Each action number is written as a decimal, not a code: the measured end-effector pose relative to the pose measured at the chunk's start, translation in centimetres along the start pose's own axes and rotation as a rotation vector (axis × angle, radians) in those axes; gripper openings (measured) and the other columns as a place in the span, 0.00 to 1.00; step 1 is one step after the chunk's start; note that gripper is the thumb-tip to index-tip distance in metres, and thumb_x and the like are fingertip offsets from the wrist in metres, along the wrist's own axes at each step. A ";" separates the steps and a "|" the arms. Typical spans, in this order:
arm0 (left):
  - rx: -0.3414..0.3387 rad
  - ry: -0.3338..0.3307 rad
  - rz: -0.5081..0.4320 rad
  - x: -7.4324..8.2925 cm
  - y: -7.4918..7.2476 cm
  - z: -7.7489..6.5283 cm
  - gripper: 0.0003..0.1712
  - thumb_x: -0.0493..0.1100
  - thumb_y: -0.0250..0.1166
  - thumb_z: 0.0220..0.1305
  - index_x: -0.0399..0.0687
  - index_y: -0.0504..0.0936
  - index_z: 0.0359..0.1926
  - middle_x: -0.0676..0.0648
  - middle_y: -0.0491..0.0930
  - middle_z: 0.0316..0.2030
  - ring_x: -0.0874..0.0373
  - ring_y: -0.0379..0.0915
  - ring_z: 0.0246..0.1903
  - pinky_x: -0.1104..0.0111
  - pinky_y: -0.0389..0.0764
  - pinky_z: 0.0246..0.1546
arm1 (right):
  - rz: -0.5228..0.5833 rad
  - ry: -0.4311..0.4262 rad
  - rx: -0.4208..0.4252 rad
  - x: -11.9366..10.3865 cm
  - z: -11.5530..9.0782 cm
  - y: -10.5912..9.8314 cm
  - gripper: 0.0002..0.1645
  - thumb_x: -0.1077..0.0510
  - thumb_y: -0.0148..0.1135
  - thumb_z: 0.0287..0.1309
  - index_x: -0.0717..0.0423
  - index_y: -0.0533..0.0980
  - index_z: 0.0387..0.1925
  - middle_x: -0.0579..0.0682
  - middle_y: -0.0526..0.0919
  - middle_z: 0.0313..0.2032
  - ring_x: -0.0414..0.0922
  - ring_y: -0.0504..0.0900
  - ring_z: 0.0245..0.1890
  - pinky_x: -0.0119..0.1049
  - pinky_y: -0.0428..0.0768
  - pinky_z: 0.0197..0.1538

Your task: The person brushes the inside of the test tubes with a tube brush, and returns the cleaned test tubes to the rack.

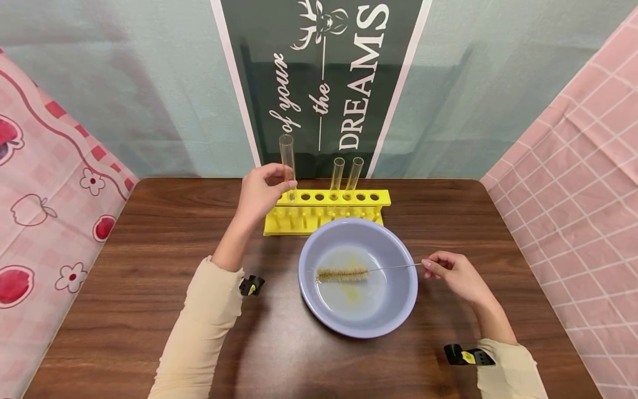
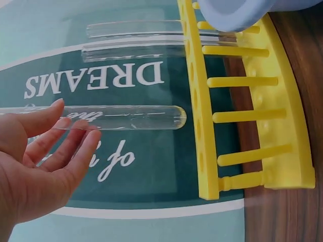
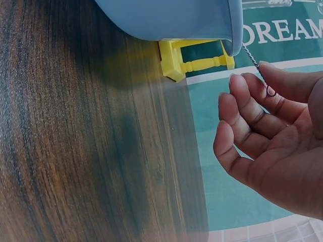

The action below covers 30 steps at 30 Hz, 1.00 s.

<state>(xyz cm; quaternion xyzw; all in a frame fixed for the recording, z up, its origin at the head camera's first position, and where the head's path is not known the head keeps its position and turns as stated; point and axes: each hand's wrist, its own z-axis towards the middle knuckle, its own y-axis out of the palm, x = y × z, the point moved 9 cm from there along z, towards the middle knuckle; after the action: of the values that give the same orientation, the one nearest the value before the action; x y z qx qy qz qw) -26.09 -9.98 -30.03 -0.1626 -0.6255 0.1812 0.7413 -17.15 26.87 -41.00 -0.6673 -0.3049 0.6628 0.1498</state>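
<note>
My left hand (image 1: 264,191) holds a clear glass test tube (image 2: 136,118) between thumb and fingers, upright over the left part of a yellow test tube rack (image 1: 324,198). In the left wrist view the tube's rounded bottom is just short of the rack's top bar. Two more test tubes (image 1: 336,174) stand in the rack, right of its middle. My right hand (image 1: 451,272) pinches the looped end of the twisted wire handle of a test tube brush (image 1: 343,274). The brush's tan bristles lie inside a lavender basin (image 1: 310,299) with shallow, yellow-tinged water.
The basin stands in front of the rack and overlaps its lower right part in the head view. Brown wooden table (image 1: 149,249) lies around them. Behind is a teal and dark green cloth backdrop (image 1: 174,94); pink patterned cloths (image 1: 588,183) hang at both sides.
</note>
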 end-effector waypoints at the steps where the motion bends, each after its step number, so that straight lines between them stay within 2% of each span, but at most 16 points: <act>1: -0.006 0.000 0.011 0.0 -0.1 -0.3 0.10 0.39 0.66 0.55 0.42 0.81 0.40 0.45 0.80 0.36 0.54 0.75 0.39 0.62 0.74 0.43 | 0.000 0.001 -0.001 0.0 0.0 0.0 0.11 0.62 0.55 0.60 0.70 0.76 0.33 0.52 0.78 0.23 0.47 0.75 0.24 0.33 0.75 0.28; 5: -0.030 0.019 0.049 0.1 -0.4 -1.3 0.12 0.38 0.66 0.54 0.41 0.81 0.41 0.44 0.80 0.37 0.53 0.76 0.40 0.63 0.76 0.42 | 0.004 0.001 -0.005 0.0 0.0 0.0 0.11 0.62 0.55 0.60 0.70 0.76 0.33 0.52 0.78 0.23 0.47 0.75 0.24 0.34 0.75 0.28; 9: -0.052 0.065 0.090 0.1 -0.7 -2.3 0.14 0.36 0.67 0.53 0.38 0.81 0.43 0.42 0.80 0.39 0.51 0.76 0.40 0.62 0.77 0.41 | 0.008 -0.008 -0.004 -0.1 0.0 0.0 0.11 0.62 0.56 0.60 0.70 0.76 0.32 0.51 0.78 0.23 0.46 0.74 0.23 0.33 0.75 0.28; 14: -0.078 0.106 0.206 -0.3 -0.9 -3.7 0.16 0.35 0.66 0.54 0.37 0.80 0.45 0.40 0.80 0.37 0.50 0.75 0.37 0.60 0.76 0.40 | 0.016 -0.014 -0.004 -0.1 0.0 -0.1 0.11 0.62 0.57 0.59 0.69 0.76 0.33 0.51 0.79 0.23 0.46 0.75 0.24 0.34 0.76 0.29; 19: -0.152 0.140 0.348 -0.9 -0.3 -4.9 0.15 0.36 0.66 0.54 0.38 0.81 0.45 0.40 0.77 0.33 0.49 0.72 0.34 0.58 0.72 0.37 | 0.032 0.005 0.004 0.1 0.0 -0.3 0.12 0.61 0.58 0.58 0.70 0.77 0.34 0.51 0.79 0.23 0.47 0.76 0.25 0.34 0.76 0.30; 25: -0.236 0.143 0.419 -2.0 0.5 -5.7 0.15 0.36 0.67 0.53 0.38 0.81 0.43 0.41 0.76 0.32 0.49 0.72 0.33 0.58 0.72 0.34 | 0.034 0.038 0.000 0.2 -0.1 -0.5 0.13 0.60 0.58 0.59 0.70 0.77 0.35 0.52 0.80 0.23 0.47 0.76 0.26 0.35 0.76 0.32; 30: -0.298 0.174 0.472 -2.9 1.1 -6.4 0.14 0.36 0.68 0.52 0.38 0.82 0.42 0.43 0.75 0.29 0.50 0.71 0.30 0.59 0.71 0.31 | 0.035 0.057 0.004 0.3 0.0 -0.8 0.14 0.60 0.57 0.59 0.71 0.77 0.34 0.52 0.80 0.22 0.45 0.79 0.26 0.36 0.77 0.33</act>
<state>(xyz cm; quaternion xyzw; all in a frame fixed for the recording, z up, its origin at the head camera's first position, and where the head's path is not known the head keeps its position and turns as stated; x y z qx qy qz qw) -20.29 -10.53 -34.14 -0.4258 -0.5241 0.2401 0.6974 -17.33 27.67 -40.80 -0.6907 -0.2875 0.6468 0.1479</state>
